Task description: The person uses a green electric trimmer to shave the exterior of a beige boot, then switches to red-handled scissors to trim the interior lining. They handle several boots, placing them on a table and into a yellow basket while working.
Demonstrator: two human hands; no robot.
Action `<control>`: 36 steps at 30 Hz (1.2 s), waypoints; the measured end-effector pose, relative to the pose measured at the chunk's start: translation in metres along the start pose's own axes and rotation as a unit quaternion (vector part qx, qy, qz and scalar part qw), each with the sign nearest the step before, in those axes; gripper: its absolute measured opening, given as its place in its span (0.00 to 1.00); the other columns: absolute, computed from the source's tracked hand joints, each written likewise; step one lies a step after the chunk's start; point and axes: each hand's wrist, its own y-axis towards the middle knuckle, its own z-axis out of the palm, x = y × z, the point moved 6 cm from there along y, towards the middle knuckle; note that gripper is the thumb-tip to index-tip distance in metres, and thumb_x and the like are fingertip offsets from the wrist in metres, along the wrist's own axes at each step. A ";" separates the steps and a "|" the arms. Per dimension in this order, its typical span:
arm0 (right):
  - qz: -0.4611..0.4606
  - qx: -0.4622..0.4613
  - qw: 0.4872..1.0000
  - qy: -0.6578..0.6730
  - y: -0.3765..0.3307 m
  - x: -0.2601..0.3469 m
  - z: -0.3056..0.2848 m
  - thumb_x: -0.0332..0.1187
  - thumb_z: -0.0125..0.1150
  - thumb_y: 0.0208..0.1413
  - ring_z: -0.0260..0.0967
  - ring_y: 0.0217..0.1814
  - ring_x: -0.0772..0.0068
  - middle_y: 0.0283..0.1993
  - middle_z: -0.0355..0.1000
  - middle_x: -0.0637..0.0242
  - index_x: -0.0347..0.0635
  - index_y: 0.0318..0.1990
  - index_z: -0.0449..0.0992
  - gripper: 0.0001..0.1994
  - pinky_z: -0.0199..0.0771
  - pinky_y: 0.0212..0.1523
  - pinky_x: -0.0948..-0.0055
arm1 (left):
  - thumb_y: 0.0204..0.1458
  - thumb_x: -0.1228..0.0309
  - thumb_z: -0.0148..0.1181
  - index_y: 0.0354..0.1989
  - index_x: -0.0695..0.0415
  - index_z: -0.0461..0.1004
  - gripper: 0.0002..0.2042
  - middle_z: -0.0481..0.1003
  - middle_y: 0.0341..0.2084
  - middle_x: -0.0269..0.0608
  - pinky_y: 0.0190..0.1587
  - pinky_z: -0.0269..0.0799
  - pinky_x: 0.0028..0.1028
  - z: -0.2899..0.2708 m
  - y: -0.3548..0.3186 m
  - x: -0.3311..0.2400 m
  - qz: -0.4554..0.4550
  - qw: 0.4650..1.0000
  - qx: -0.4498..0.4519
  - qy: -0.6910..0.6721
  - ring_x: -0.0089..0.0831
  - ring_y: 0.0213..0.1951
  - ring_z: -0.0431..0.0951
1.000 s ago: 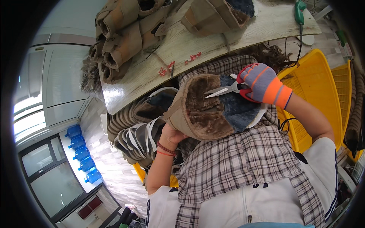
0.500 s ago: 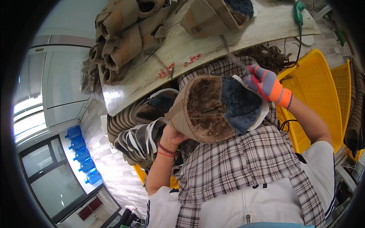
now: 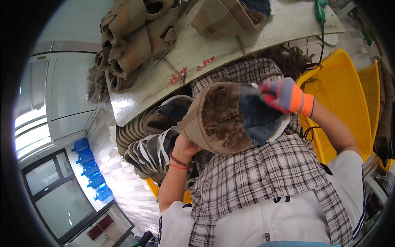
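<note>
A brown boot [image 3: 218,123] with a furry brown lining and a dark blue-grey inner part lies over my lap, on a checked cloth [image 3: 263,173]. My left hand [image 3: 186,145], bare with red bands at the wrist, grips the boot from below at its left side. My right hand [image 3: 284,96] wears a grey, red and orange glove and rests on the boot's upper right edge, against the blue-grey lining. Its fingers are curled around small scissors [image 3: 255,86], of which only a pale tip shows.
A pale workbench [image 3: 214,47] ahead carries stacked brown boots [image 3: 131,33], small red bits [image 3: 177,75] and a green-handled tool [image 3: 320,8]. Yellow crates [image 3: 337,90] stand at my right. A pile of soles and boot parts [image 3: 148,140] lies left of my lap. Blue water bottles [image 3: 92,175] stand far left.
My right hand with the scissors has pulled out from over the boot's fur lining to its right edge. The boot has turned slightly, showing more of the blue-grey lining.
</note>
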 end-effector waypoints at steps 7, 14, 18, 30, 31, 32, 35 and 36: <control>0.197 -0.102 0.939 0.262 0.008 -0.047 0.001 0.36 0.60 0.49 0.70 0.26 0.62 0.25 0.71 0.60 0.43 0.36 0.74 0.09 0.71 0.28 0.73 | 0.39 0.82 0.59 0.34 0.56 0.72 0.12 0.70 0.29 0.32 0.30 0.66 0.21 0.000 -0.008 -0.016 0.094 0.985 -0.063 0.131 0.26 0.33 0.71; -0.036 -0.144 0.987 -0.065 0.000 0.028 -0.028 0.33 0.65 0.46 0.61 0.20 0.80 0.20 0.66 0.63 0.37 0.39 0.72 0.14 0.66 0.25 0.80 | 0.27 0.89 0.58 0.26 0.58 0.69 0.15 0.65 0.24 0.29 0.29 0.62 0.19 0.009 -0.012 -0.027 0.114 0.974 -0.091 0.175 0.23 0.29 0.65; -0.011 -0.132 0.987 -0.094 -0.006 0.049 -0.046 0.35 0.66 0.41 0.71 0.32 0.59 0.30 0.73 0.60 0.41 0.37 0.74 0.14 0.71 0.32 0.68 | 0.26 0.92 0.57 0.29 0.60 0.71 0.18 0.69 0.26 0.31 0.37 0.64 0.21 0.016 -0.006 -0.037 0.101 0.971 -0.060 0.209 0.26 0.33 0.69; -0.199 -0.027 0.921 -0.335 0.004 0.094 -0.010 0.42 0.64 0.38 0.69 0.34 0.66 0.28 0.70 0.67 0.45 0.31 0.74 0.14 0.67 0.37 0.70 | 0.41 0.83 0.57 0.46 0.59 0.72 0.19 0.74 0.42 0.41 0.47 0.71 0.38 0.026 0.014 -0.053 0.129 0.978 0.020 0.163 0.34 0.49 0.72; -0.196 -0.033 0.920 -0.338 0.006 0.094 -0.008 0.42 0.63 0.38 0.69 0.34 0.66 0.27 0.70 0.67 0.45 0.30 0.74 0.14 0.67 0.36 0.70 | 0.45 0.79 0.56 0.48 0.58 0.71 0.18 0.74 0.42 0.42 0.44 0.73 0.39 0.019 0.016 -0.054 0.122 0.982 0.010 0.147 0.35 0.48 0.72; -0.193 -0.039 0.919 -0.341 0.007 0.093 -0.007 0.42 0.63 0.39 0.69 0.34 0.66 0.27 0.70 0.66 0.45 0.29 0.74 0.13 0.67 0.36 0.70 | 0.48 0.76 0.55 0.50 0.57 0.69 0.17 0.74 0.43 0.42 0.40 0.74 0.39 0.013 0.017 -0.054 0.116 0.985 0.000 0.131 0.35 0.48 0.72; -0.209 -0.031 0.927 -0.311 0.012 0.088 0.001 0.41 0.62 0.40 0.70 0.31 0.66 0.25 0.71 0.66 0.44 0.27 0.74 0.12 0.68 0.33 0.70 | 0.52 0.70 0.53 0.52 0.56 0.67 0.17 0.73 0.44 0.43 0.32 0.77 0.36 0.006 0.018 -0.058 0.146 0.970 -0.019 0.194 0.35 0.47 0.73; -0.198 -0.021 0.928 -0.315 0.014 0.086 0.003 0.42 0.63 0.40 0.70 0.31 0.66 0.25 0.71 0.67 0.45 0.28 0.74 0.12 0.68 0.34 0.70 | 0.52 0.71 0.54 0.51 0.55 0.68 0.17 0.73 0.43 0.43 0.31 0.77 0.35 0.005 0.018 -0.059 0.151 0.963 -0.029 0.222 0.35 0.46 0.73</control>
